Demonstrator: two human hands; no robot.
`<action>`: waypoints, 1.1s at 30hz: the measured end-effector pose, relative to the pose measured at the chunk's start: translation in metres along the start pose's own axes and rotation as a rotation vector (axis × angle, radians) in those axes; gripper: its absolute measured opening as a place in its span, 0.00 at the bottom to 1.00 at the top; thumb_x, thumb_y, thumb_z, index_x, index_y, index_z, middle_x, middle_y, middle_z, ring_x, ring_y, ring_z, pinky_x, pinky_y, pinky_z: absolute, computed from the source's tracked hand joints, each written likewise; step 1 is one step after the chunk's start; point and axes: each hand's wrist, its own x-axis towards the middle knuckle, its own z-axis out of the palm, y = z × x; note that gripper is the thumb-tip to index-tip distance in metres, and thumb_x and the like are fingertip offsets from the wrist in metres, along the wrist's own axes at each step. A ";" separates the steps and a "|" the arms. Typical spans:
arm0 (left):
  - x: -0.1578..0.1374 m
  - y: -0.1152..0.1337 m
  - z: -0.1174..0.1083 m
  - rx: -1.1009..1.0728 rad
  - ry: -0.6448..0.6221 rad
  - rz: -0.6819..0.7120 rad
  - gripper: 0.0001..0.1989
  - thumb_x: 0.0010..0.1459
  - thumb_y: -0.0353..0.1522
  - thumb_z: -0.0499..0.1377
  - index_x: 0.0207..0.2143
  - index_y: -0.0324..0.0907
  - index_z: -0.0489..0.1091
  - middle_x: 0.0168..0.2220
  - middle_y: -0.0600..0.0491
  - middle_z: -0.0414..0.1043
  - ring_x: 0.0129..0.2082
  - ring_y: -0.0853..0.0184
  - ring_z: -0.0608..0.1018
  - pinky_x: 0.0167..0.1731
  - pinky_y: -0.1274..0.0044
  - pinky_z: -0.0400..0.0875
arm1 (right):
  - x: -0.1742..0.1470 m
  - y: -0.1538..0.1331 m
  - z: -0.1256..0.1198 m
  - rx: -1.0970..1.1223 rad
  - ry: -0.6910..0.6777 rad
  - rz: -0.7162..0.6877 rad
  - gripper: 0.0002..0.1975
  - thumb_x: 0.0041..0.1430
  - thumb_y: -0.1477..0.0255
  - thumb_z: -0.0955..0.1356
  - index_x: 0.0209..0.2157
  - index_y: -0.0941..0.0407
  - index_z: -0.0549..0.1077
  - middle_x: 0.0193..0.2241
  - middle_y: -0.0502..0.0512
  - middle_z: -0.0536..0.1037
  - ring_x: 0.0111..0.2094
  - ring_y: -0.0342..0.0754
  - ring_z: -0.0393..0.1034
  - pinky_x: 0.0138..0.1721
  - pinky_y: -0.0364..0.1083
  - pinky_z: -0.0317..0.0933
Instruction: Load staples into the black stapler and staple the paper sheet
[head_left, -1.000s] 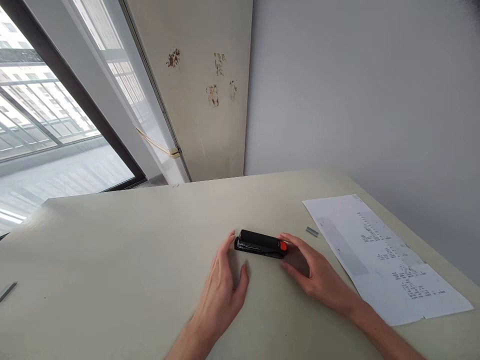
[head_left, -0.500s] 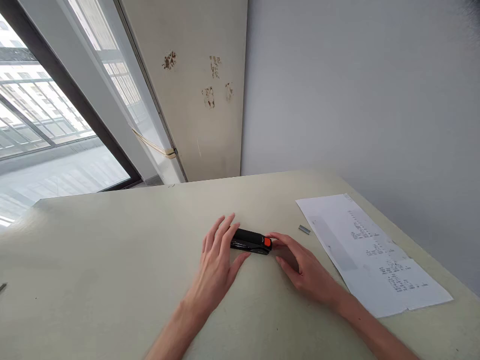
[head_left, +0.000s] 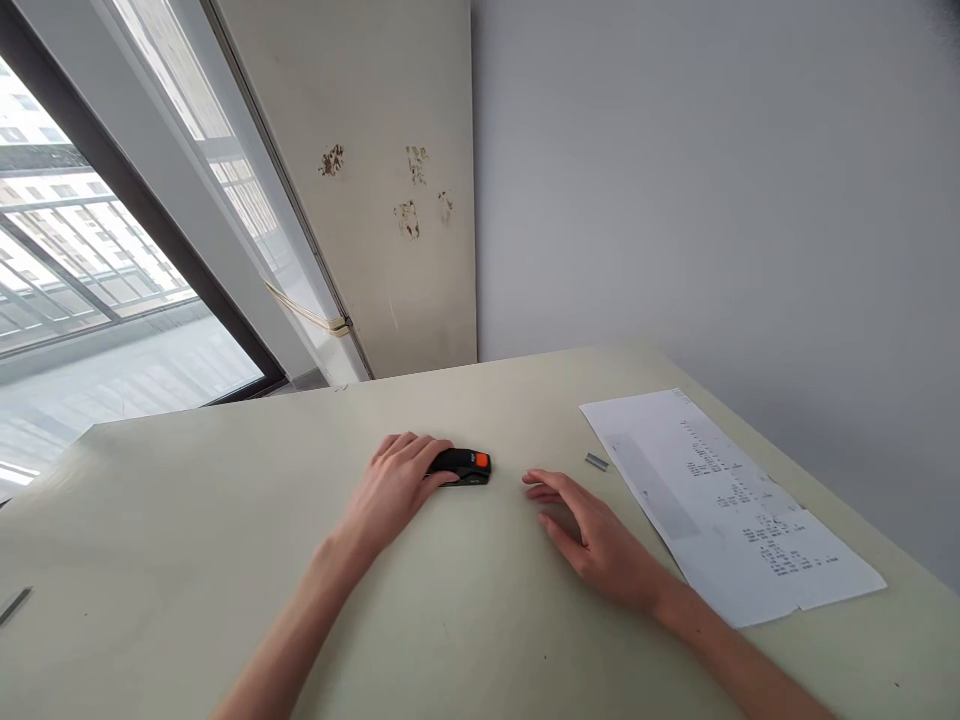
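Observation:
A black stapler with an orange-red button lies on the table. My left hand is wrapped over its left part, fingers on the far side and thumb along the near side, so that end is hidden. To the right of the stapler, my right hand rests by the table, fingers curved and apart from the thumb, holding nothing. Beyond its fingertips lies a small grey strip of staples.
A printed sheet of paper lies at the right of the table, beside the strip of staples. A grey metallic piece sits at the far left edge. Behind the table stand a grey wall and a cream panel.
My left hand has closed over the stapler and moved it left, away from my right hand. My right hand no longer touches the stapler's end. The camera view has shifted slightly.

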 end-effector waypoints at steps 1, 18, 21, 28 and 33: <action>-0.002 -0.008 -0.002 0.003 0.003 -0.029 0.15 0.74 0.44 0.52 0.53 0.47 0.71 0.47 0.51 0.80 0.45 0.57 0.78 0.51 0.63 0.69 | 0.000 0.000 0.000 0.002 -0.001 -0.008 0.23 0.74 0.70 0.61 0.67 0.44 0.59 0.63 0.56 0.71 0.62 0.51 0.70 0.62 0.56 0.69; -0.022 -0.107 -0.038 0.026 -0.020 -0.295 0.27 0.70 0.55 0.47 0.57 0.49 0.71 0.54 0.49 0.78 0.47 0.53 0.80 0.42 0.70 0.72 | 0.003 0.001 0.001 0.003 0.035 -0.077 0.21 0.73 0.72 0.62 0.65 0.44 0.62 0.59 0.55 0.74 0.60 0.51 0.72 0.61 0.56 0.71; -0.027 -0.129 -0.046 0.048 -0.012 -0.290 0.29 0.68 0.56 0.47 0.56 0.49 0.72 0.54 0.48 0.78 0.48 0.52 0.80 0.43 0.69 0.72 | 0.004 0.000 0.000 0.012 0.038 -0.086 0.21 0.73 0.72 0.62 0.64 0.45 0.63 0.59 0.56 0.74 0.60 0.51 0.72 0.61 0.56 0.71; -0.043 -0.162 -0.052 0.052 0.014 -0.305 0.31 0.68 0.57 0.48 0.57 0.48 0.71 0.54 0.47 0.78 0.50 0.52 0.80 0.48 0.67 0.74 | 0.004 0.001 0.002 0.020 0.027 -0.089 0.22 0.72 0.74 0.62 0.64 0.46 0.63 0.59 0.56 0.74 0.61 0.51 0.71 0.63 0.56 0.69; -0.048 -0.126 -0.035 0.192 0.252 -0.244 0.27 0.71 0.52 0.50 0.65 0.50 0.62 0.67 0.47 0.65 0.69 0.43 0.63 0.66 0.48 0.57 | 0.006 -0.001 0.001 0.024 0.029 -0.088 0.21 0.73 0.74 0.62 0.64 0.47 0.63 0.59 0.57 0.74 0.61 0.51 0.71 0.63 0.56 0.68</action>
